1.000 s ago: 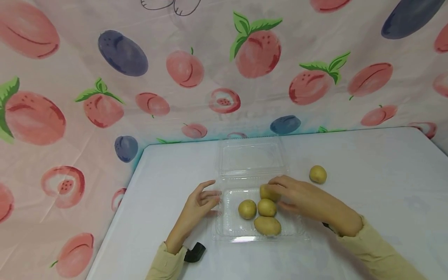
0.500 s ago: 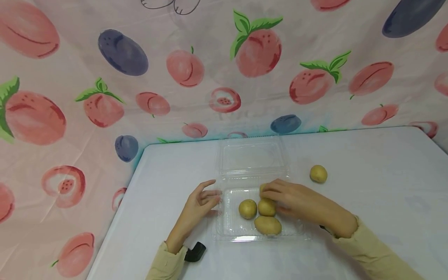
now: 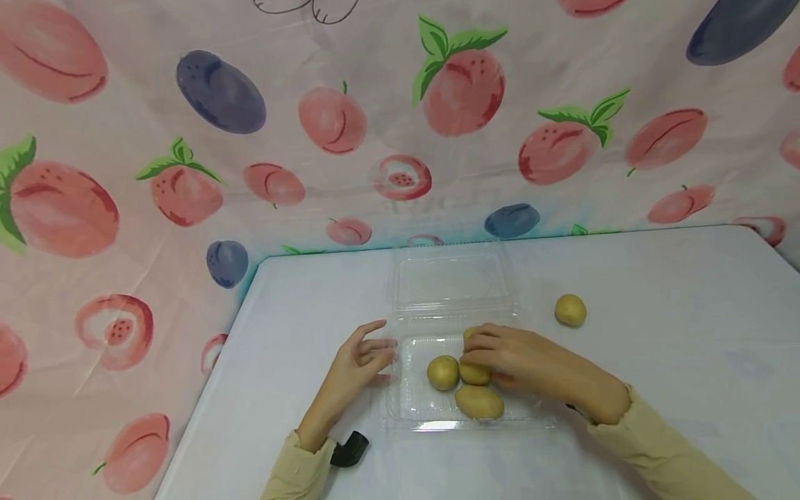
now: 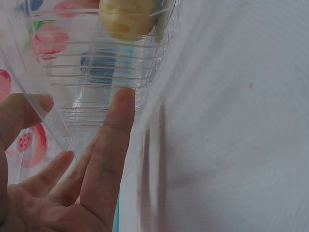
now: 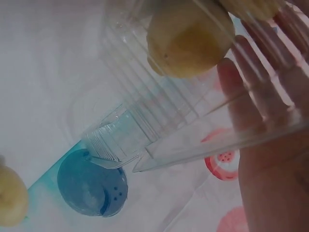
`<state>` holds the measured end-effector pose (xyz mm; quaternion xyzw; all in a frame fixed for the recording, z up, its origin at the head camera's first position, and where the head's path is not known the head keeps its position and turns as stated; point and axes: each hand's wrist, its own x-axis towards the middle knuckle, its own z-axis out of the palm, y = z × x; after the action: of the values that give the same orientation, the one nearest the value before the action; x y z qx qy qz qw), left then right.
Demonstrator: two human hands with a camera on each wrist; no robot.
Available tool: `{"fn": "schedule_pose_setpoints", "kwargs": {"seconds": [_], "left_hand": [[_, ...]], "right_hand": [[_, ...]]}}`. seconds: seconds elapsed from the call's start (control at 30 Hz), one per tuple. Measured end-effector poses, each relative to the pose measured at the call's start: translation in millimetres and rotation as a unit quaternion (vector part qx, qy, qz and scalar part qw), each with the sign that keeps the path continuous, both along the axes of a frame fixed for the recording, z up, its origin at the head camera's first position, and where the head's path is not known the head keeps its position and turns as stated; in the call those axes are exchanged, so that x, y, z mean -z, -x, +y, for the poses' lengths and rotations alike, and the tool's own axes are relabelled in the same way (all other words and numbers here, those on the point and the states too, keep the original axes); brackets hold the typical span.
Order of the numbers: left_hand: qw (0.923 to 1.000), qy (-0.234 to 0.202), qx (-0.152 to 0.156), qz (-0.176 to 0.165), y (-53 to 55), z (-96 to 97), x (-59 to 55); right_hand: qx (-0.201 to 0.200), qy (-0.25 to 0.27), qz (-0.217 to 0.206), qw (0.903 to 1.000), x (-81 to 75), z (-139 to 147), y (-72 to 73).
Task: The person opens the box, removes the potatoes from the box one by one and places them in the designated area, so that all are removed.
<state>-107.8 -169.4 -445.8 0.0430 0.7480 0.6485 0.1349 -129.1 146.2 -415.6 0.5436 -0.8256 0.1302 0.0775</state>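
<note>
Several potatoes lie in a clear plastic clamshell box (image 3: 412, 410), its lid (image 3: 450, 278) folded back. A round potato (image 3: 443, 373) sits left of the middle one (image 3: 476, 373), and an oval potato (image 3: 479, 402) lies nearest the front. Over the right side reaches my right hand (image 3: 531, 361), fingers fairly straight, fingertips on the middle potato. It partly covers that one and most of the far potato (image 3: 471, 332). My left hand (image 3: 354, 361) rests at the box's left edge with spread fingers; in the left wrist view a fingertip (image 4: 124, 99) meets the ribbed wall.
Another potato (image 3: 571, 310) lies on the white table (image 3: 675, 333) to the right of the box. A fruit-print cloth (image 3: 400, 111) hangs behind the table. A black wrist-worn piece (image 3: 350, 449) shows beside the left sleeve.
My right hand has come left and toward the front, from the far potato onto the middle one, which shifts slightly left. The left hand stays in place.
</note>
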Motion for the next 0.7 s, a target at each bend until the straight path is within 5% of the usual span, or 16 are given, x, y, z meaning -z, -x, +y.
{"fn": "schedule_pose_setpoints", "kwargs": {"seconds": [0.7], "left_hand": [[1.0,-0.001,0.001,-0.002,0.2,0.1,-1.3]], "right_hand": [[0.011,-0.017,-0.008,0.9998,2.7,-4.8,2.4]]}}
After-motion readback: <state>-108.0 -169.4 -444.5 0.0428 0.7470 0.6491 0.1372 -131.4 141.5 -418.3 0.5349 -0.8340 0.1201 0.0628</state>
